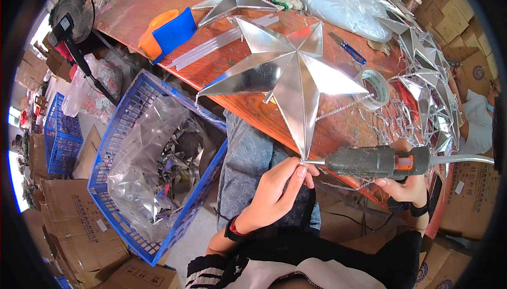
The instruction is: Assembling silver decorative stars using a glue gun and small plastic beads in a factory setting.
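Hazards first: the metal nozzle of the dark grey-green glue gun (364, 161) is pointing at the lowest tip of the large silver five-pointed star (296, 59), touching or just beside it, which cannot be told; if the tool is hot, a slip could be burning the pinching fingertips. The slender silver beaded chain (338, 112), trailing loose right of the star, could be snagging and tugging its end out of line. Grips, two: the left hand (281, 183) is pinching fully closed on the star's lowest tip; the right hand (405, 186) is wrapping its grip around the gun's rear. Star, one in work, lying face up on the reddish-brown wooden table (129, 19), its lowest tip reaching the near edge. Count around the star: beyond it, one separate silver star (237, 5), one bulging translucent plastic bag (343, 3); right, one off-white tape roll (376, 91), one blue-handled knife (348, 49), overlapping silver stars (422, 75) defying a count; left, one orange-and-blue curved object (174, 30), several clear straight sticks (222, 43), number uncertain; lower left, one large blue lattice plastic basket (191, 203), holding clear wrapping and uncounted silvery pieces.
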The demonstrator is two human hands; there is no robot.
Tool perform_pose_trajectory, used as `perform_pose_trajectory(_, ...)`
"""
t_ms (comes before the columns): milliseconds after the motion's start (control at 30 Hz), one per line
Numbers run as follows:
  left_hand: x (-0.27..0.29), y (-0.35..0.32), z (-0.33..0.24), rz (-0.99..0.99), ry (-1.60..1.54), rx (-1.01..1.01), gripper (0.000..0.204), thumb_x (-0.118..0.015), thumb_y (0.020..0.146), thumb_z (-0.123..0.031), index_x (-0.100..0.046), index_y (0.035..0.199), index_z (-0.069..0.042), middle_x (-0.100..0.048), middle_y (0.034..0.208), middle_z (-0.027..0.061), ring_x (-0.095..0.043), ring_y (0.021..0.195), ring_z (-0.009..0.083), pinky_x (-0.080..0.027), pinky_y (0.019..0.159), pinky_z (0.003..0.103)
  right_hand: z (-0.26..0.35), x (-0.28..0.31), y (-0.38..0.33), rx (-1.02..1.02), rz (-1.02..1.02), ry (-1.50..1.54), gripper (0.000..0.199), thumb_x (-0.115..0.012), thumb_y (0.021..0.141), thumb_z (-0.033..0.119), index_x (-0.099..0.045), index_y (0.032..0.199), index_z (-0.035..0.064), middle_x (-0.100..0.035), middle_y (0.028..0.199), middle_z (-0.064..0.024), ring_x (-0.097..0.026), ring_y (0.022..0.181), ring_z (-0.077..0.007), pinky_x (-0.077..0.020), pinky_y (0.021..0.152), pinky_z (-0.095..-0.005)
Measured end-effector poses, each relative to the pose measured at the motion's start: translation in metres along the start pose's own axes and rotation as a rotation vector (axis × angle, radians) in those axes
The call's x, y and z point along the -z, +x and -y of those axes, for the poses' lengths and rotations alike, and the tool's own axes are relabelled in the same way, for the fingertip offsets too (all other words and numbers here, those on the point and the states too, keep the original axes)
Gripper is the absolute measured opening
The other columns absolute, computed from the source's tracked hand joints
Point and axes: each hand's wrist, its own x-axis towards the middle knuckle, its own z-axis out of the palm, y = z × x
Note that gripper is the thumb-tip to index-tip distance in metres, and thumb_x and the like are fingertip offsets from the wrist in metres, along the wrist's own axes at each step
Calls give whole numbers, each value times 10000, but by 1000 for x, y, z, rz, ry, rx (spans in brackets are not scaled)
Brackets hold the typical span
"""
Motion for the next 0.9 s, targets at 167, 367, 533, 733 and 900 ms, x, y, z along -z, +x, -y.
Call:
perform_pose_trajectory(167, 1, 2, 1, 12, 31, 13, 247, -372, 955, -116, -523, 920, 77, -612, 747, 126, -594, 732, 165, -453, 729, 291, 0, -1, -2, -15, -43, 36, 380, -778, 658, 158, -599, 937, -27, -592, 898, -124, -599, 767, -191, -462, 648, -271)
perform_pose_trajectory(367, 1, 1, 2, 9, 37, 2, 244, -373, 953, -107, -529, 910, 77, -611, 809, 135, -591, 704, 156, -452, 699, 275, -9, -2, -6, 40, -67, -55, 365, -786, 638, 158, -616, 918, -5, -593, 920, -133, -593, 797, -224, -457, 680, -302)
perform_pose_trajectory(533, 2, 0, 3, 27, 15, 10, 237, -370, 950, -93, -531, 915, 77, -603, 852, 136, -592, 702, 150, -448, 672, 265, -7, -3, -5, 25, -71, -72, 366, -782, 640, 143, -617, 934, 0, -586, 956, -143, -585, 827, -244, -453, 712, -320)
perform_pose_trajectory(733, 6, 1, 3, 57, 37, 10, 222, -374, 940, -73, -543, 902, 66, -598, 828, 129, -596, 700, 160, -445, 666, 267, -1, -8, 6, -164, -155, 83, 440, -709, 733, 68, -507, 1110, -39, -577, 1005, -121, -574, 941, -215, -457, 806, -331)
perform_pose_trajectory(900, 9, 3, 3, 70, 56, -6, 203, -391, 926, -58, -556, 888, 55, -587, 786, 123, -599, 696, 174, -440, 657, 268, 3, -5, 26, -351, -189, 286, 429, -633, 801, 44, -423, 1165, -45, -519, 1089, -122, -596, 895, -198, -477, 761, -299)
